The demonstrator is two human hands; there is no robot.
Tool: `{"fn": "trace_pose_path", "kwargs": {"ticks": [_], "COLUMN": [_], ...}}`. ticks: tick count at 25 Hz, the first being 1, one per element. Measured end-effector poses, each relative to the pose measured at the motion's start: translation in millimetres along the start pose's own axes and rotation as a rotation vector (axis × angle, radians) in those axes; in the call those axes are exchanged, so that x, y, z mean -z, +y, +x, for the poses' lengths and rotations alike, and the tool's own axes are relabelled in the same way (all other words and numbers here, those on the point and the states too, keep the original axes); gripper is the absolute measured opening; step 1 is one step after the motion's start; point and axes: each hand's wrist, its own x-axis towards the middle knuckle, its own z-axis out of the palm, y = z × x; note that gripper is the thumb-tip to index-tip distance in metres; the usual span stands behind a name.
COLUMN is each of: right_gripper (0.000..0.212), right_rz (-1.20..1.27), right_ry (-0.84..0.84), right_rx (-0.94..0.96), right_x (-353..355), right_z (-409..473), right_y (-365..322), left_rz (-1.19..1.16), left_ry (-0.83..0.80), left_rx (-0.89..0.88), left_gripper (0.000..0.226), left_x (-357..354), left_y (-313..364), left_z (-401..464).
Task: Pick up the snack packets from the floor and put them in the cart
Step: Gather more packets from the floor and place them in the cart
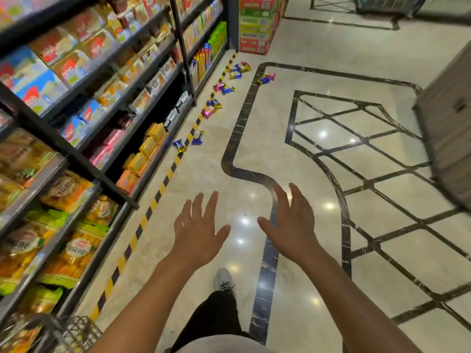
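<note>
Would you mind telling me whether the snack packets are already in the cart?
Not those visible: the snack packets lie scattered on the floor. The cart's contents cannot be told.

We count several small, shiny foil snack packets [215, 104], blue, pink and gold, scattered on the polished marble floor [254, 138] along the yellow-and-black striped line at the foot of the shelving. Two blue packets lie nearest us, one [180, 146] touching the stripe and one [197, 137] just beside it. Further clusters lie beyond, the farthest near the stacked cartons. The grey wire-mesh cart [76, 329] shows only a corner at the lower left, well apart from the packets.
</note>
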Motion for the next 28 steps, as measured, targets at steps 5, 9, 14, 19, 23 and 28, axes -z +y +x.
{"fn": "trace_pose_path", "kwargs": {"ticks": [5, 9, 14, 19, 23, 28], "right_gripper": [0.082, 0.081, 0.083, 0.086, 0.088, 0.087], "right_rz": [0.043, 0.009, -0.05, -0.11, -0.211, -0.256], "right_ry": [0.002, 0.019, -0.003, -0.052, -0.091, -0.086], "right_rx": [-0.018, -0.01, -0.038, -0.01, 0.016, 0.118], "right_x": [-1, 5, 12, 18, 28, 43], "right_z": [81, 130, 191, 259, 329, 404], "right_y": [-34, -44, -38, -24, -7, 14], "left_rz": [-0.01, 0.028, 0.084, 0.148, 0.225, 0.295], "left_ry": [-0.001, 0.022, 0.046, 0.055, 0.071, 0.1], "left_rx": [-0.027, -0.04, -0.049, -0.045, -0.014, 0.057], "left_gripper": [0.079, 0.079, 0.081, 0.085, 0.087, 0.085], "left_x": [33, 58, 78, 86, 95, 106], "left_y": [-14, -21, -18, -6, 17, 52], "left_z": [80, 132, 191, 254, 314, 366]}}
